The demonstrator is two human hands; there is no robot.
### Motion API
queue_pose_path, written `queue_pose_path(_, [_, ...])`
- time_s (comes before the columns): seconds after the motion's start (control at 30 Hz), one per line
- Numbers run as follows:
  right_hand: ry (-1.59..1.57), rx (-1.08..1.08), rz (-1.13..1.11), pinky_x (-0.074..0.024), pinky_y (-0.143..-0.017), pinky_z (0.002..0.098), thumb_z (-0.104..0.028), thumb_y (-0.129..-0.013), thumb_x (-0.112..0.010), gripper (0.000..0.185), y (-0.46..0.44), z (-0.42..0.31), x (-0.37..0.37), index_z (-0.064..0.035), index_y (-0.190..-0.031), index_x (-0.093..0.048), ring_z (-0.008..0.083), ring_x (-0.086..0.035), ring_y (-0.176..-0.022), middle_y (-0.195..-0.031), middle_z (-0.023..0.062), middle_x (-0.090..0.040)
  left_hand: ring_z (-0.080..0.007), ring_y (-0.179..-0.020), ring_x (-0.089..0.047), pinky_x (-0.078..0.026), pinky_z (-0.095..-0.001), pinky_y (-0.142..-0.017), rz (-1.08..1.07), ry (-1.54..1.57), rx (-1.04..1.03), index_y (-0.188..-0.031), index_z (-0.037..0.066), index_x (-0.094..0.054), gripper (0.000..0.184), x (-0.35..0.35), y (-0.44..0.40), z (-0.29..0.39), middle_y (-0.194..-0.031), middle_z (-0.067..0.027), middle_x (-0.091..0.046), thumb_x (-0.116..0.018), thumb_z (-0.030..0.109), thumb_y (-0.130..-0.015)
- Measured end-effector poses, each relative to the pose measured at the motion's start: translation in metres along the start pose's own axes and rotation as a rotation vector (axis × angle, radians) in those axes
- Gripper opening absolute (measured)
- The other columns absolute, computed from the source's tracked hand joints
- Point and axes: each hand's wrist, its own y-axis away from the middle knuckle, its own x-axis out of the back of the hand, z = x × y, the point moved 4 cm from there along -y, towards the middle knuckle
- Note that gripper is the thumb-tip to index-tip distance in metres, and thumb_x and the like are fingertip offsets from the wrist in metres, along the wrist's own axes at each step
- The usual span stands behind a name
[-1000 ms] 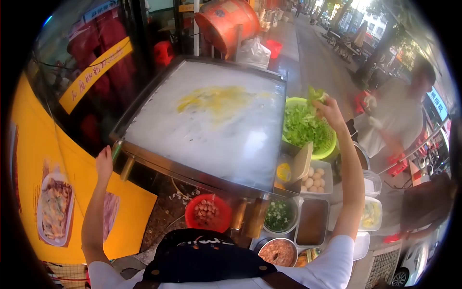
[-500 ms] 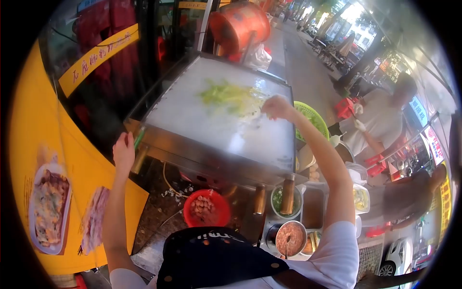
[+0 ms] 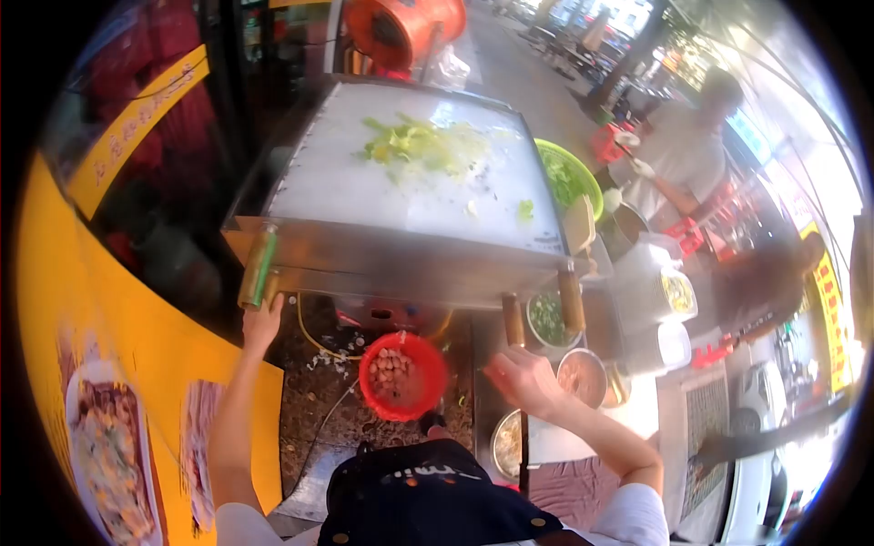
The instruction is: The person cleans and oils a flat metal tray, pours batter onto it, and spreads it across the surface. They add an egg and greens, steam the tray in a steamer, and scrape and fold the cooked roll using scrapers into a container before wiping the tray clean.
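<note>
My left hand [image 3: 262,324] is below the left front corner of a wide metal box, its fingers curled at the lower wooden handle [image 3: 272,286]. Just above it a second wooden handle [image 3: 259,266] carries a green stripe. My right hand [image 3: 526,382] hangs in the air below another wooden handle [image 3: 513,320] on the front right; its fingers are bent and their reddish tips smeared by motion. On top of the box is a tray [image 3: 319,205] with a flat white surface. Chopped lettuce [image 3: 405,141] lies across its far middle, with a few loose bits near the right edge.
Below the box stands a red basin [image 3: 435,387] of small round brownish pieces. To the right are a green basket [image 3: 564,173] of leaves, a pot of chopped greens [image 3: 548,318] and a pot of reddish filling [image 3: 583,378]. A person [image 3: 678,150] stands beyond at the right.
My right hand has come down from over the tray to the front right side. My left hand has moved under the left handles. The camera view has shifted, and lettuce bits show near the right edge.
</note>
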Motion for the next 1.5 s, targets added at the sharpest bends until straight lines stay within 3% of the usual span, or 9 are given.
queue_pose_path(0.03, [0.063, -0.117, 0.046, -0.0488, -0.061, 0.0443, 0.0, -0.075, -0.061, 0.012, 0.016, 0.01, -0.019, -0.0031, -0.083, -0.052, 0.0342, -0.057, -0.072, -0.075, 0.0144, -0.054, -0.0395, -0.104, -0.058, -0.048, -0.0469, -0.085, 0.089, -0.328, -0.035, -0.142, 0.007, -0.03, 0.068, -0.006, -0.002, -0.004, -0.124, -0.0245, -0.054, -0.046, 0.051, -0.093])
queue_pose_path(0.17, [0.216, -0.615, 0.175, -0.0489, -0.072, 0.0473, -0.007, -0.082, -0.059, 0.034, 0.043, 0.076, -0.072, 0.0016, -0.109, -0.041, 0.0429, -0.053, -0.093, -0.101, 0.0248, -0.05, -0.0417, -0.103, -0.058, -0.049, -0.0497, -0.085, -0.041, -0.334, -0.016, -0.142, 0.006, -0.03, 0.067, -0.002, 0.001, 0.0, -0.122, -0.0241, -0.055, -0.044, 0.05, -0.094])
queue_pose_path(0.27, [0.154, -0.934, 0.102, -0.0518, -0.07, 0.0492, -0.018, -0.083, -0.065, 0.037, 0.034, 0.133, -0.119, 0.0027, -0.103, -0.041, 0.0434, -0.062, -0.088, -0.095, 0.0287, -0.06, -0.0404, -0.101, -0.059, -0.05, -0.0499, -0.084, 0.033, -0.408, -0.071, -0.134, 0.004, -0.036, 0.054, 0.0, -0.001, 0.011, -0.113, -0.0229, -0.06, -0.05, 0.037, -0.094])
queue_pose_path(0.37, [0.226, -1.087, 0.046, -0.0537, -0.07, 0.0482, -0.021, -0.08, -0.068, 0.041, 0.023, 0.135, -0.116, 0.0026, -0.101, -0.042, 0.0414, -0.066, -0.083, -0.086, 0.0248, -0.065, -0.0388, -0.096, -0.062, -0.052, -0.0485, -0.08, 0.129, -0.437, -0.103, -0.123, 0.001, -0.04, 0.044, -0.004, -0.006, 0.016, -0.103, -0.0219, -0.063, -0.055, 0.029, -0.092])
queue_pose_path(0.43, [0.14, -1.119, -0.02, -0.0505, -0.079, 0.0499, -0.029, -0.083, -0.061, 0.045, 0.023, 0.137, -0.114, 0.006, -0.105, -0.044, 0.0421, -0.064, -0.093, -0.094, 0.0285, -0.065, -0.04, -0.088, -0.064, -0.053, -0.0466, -0.076, 0.191, -0.47, -0.058, -0.113, 0.003, -0.045, 0.034, -0.001, 0.003, 0.031, -0.098, -0.022, -0.064, -0.056, 0.024, -0.09])
queue_pose_path(0.67, [0.157, -1.047, 0.111, -0.0525, -0.072, 0.0501, -0.02, -0.083, -0.057, 0.03, 0.03, 0.141, -0.122, 0.0039, -0.098, -0.046, 0.0422, -0.065, -0.082, -0.084, 0.0252, -0.065, -0.0401, -0.09, -0.064, -0.052, -0.0487, -0.078, 0.221, -0.567, -0.036, -0.113, 0.0, -0.041, 0.035, -0.01, 0.002, 0.036, -0.095, -0.0224, -0.065, -0.057, 0.019, -0.089])
queue_pose_path(0.93, [0.198, -1.003, 0.125, -0.055, -0.068, 0.045, -0.015, -0.078, -0.066, 0.033, 0.032, 0.139, -0.119, 0.0012, -0.099, -0.045, 0.0378, -0.067, -0.079, -0.086, 0.0205, -0.064, -0.0397, -0.091, -0.063, -0.051, -0.0489, -0.078, 0.288, -0.593, -0.069, -0.109, 0.001, -0.041, 0.034, -0.011, 0.01, 0.04, -0.094, -0.0217, -0.065, -0.06, 0.019, -0.087])
queue_pose_path(1.3, [0.367, -0.953, 0.039, -0.0566, -0.068, 0.0395, -0.016, -0.081, -0.064, 0.026, 0.024, 0.135, -0.118, 0.0, -0.095, -0.048, 0.0332, -0.069, -0.078, -0.082, 0.0185, -0.066, -0.0385, -0.089, -0.065, -0.053, -0.0468, -0.078, 0.289, -0.525, -0.092, -0.107, 0.003, -0.042, 0.031, -0.007, 0.008, 0.033, -0.096, -0.0213, -0.066, -0.059, 0.019, -0.088])
queue_pose_path(1.5, [0.352, -1.102, 0.034, -0.0562, -0.072, 0.0391, -0.012, -0.084, -0.059, 0.021, 0.012, 0.149, -0.122, 0.0002, -0.099, -0.05, 0.0324, -0.069, -0.084, -0.088, 0.0204, -0.068, -0.0378, -0.089, -0.065, -0.053, -0.0457, -0.078, 0.252, -0.519, -0.033, -0.106, 0.002, -0.043, 0.028, -0.003, 0.013, 0.043, -0.095, -0.0202, -0.066, -0.058, 0.016, -0.088])
